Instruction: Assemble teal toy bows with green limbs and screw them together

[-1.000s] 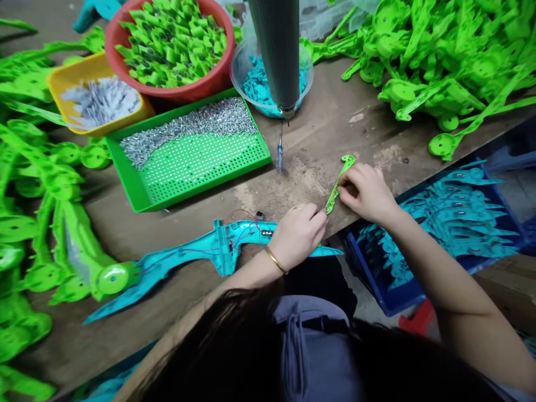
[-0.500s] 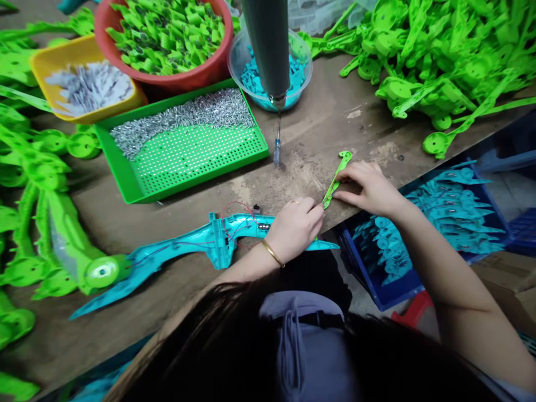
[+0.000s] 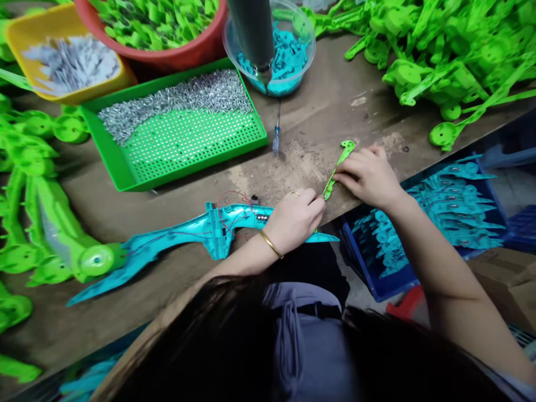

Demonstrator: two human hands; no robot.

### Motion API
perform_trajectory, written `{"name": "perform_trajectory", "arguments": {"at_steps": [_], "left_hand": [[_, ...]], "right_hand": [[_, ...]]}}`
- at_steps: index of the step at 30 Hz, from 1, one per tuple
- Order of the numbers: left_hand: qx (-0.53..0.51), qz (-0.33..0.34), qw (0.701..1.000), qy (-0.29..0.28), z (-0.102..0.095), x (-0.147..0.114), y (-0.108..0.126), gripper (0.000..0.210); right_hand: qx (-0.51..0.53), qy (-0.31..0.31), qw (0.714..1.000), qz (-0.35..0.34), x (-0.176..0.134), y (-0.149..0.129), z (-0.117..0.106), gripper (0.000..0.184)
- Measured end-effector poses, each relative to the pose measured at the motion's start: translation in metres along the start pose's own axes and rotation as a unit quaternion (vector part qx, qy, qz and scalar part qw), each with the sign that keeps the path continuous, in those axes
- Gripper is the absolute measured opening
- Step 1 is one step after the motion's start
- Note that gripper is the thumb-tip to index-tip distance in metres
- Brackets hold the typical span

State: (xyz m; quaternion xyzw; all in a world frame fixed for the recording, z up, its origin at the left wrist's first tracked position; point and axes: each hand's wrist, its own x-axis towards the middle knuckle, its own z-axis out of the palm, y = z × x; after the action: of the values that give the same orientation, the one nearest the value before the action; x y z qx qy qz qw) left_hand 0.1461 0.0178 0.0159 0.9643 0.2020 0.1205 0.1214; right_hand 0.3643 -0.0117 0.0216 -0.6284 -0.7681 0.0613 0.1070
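My right hand [image 3: 368,174] pinches a slim green plastic part [image 3: 336,167] between thumb and fingers. The part slants up over the table's front edge, its hooked end pointing away from me. At its lower end my left hand [image 3: 296,215] is closed, fingertips pressed together on or right beside the part; the contact is partly hidden. Beneath that hand lies a long blue toy-bow-shaped plastic shell [image 3: 176,237], inner side up, with thin red wires and a small metal piece in it. A small black component [image 3: 254,199] sits at the shell's far edge.
A green perforated tray [image 3: 138,162] of screws stands behind the shell. Beyond are a yellow bin [image 3: 25,33], a red tub [image 3: 176,56] and a clear bowl [image 3: 307,56]. An electric screwdriver [image 3: 253,33] hangs above. Green parts [image 3: 444,50] are heaped right; a blue crate [image 3: 377,287] stands below.
The view has shifted slightly, so the table items sit a little higher in the picture. Both hands keep nearly the same pose around the green part.
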Motion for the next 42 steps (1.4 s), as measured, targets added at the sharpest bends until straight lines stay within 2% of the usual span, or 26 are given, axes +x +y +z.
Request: {"name": "perform_trajectory", "arguments": {"at_steps": [5,8,11,13,18,20,26,33,38,42], "left_hand": [[-0.010,-0.009,1.000,-0.014,0.001,0.001,0.000,0.025],[-0.014,-0.011,1.000,-0.016,0.001,0.001,0.000,0.026],[-0.016,-0.012,1.000,-0.017,0.001,0.001,0.000,0.027],[-0.018,-0.014,1.000,-0.016,0.001,0.000,0.000,0.027],[-0.021,-0.017,0.999,-0.021,0.000,0.000,0.000,0.028],[-0.020,-0.018,0.999,-0.028,0.000,0.001,0.000,0.027],[-0.021,-0.017,0.999,-0.030,0.000,0.002,0.001,0.027],[-0.012,-0.018,0.999,-0.037,0.000,0.001,0.001,0.024],[-0.015,-0.017,0.999,-0.031,0.001,0.001,0.001,0.027],[-0.015,-0.019,0.999,-0.031,0.001,0.001,0.001,0.026]], "right_hand": [[-0.092,0.001,0.988,-0.125,-0.006,0.012,0.001,0.024],[-0.103,0.030,0.983,-0.147,-0.013,0.018,0.006,0.021],[-0.088,0.076,0.985,-0.127,-0.021,0.019,0.011,0.020],[-0.068,0.086,0.989,-0.099,-0.024,0.017,0.015,0.021],[-0.034,0.017,0.999,-0.035,-0.028,0.010,0.016,0.027],[-0.027,0.008,0.999,-0.019,-0.028,0.008,0.015,0.028],[-0.034,0.015,0.999,0.002,-0.029,-0.004,0.013,0.027],[-0.013,0.077,0.993,0.083,-0.024,-0.015,0.021,0.031],[-0.023,0.027,0.995,0.091,-0.009,-0.015,0.012,0.022],[-0.019,0.025,0.996,0.089,-0.009,-0.013,0.007,0.022]]}}
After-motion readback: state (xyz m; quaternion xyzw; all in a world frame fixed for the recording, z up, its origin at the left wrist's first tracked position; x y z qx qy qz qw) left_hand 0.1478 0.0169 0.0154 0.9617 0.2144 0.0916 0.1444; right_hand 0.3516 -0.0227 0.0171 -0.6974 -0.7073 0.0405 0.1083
